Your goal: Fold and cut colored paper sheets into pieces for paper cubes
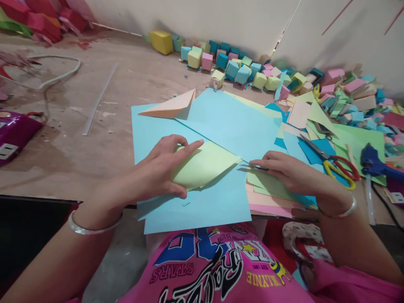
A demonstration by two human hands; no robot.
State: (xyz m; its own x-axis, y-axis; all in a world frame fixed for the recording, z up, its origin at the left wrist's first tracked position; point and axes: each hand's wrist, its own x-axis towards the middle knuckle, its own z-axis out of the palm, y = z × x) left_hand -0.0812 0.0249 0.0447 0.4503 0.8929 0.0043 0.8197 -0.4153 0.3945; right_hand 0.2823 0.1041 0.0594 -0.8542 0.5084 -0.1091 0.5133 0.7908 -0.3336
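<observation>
My left hand [164, 166] grips a folded light green paper [206, 162], thumb under it and forefinger stretched along its top edge. The paper lies over large light blue sheets [221, 122]. My right hand [292, 170] rests palm down on a stack of green, peach and pink sheets [271, 195], its fingertips pinched on a small thin dark object [257, 167] that I cannot make out. A folded peach paper [172, 107] lies at the far edge of the blue sheets.
Scissors with red and yellow handles [336, 164] lie right of my right hand, a blue glue gun [377, 162] beyond them. Several coloured paper cubes [233, 67] line the back wall. A purple device [15, 130] and a white cable [59, 75] sit at left.
</observation>
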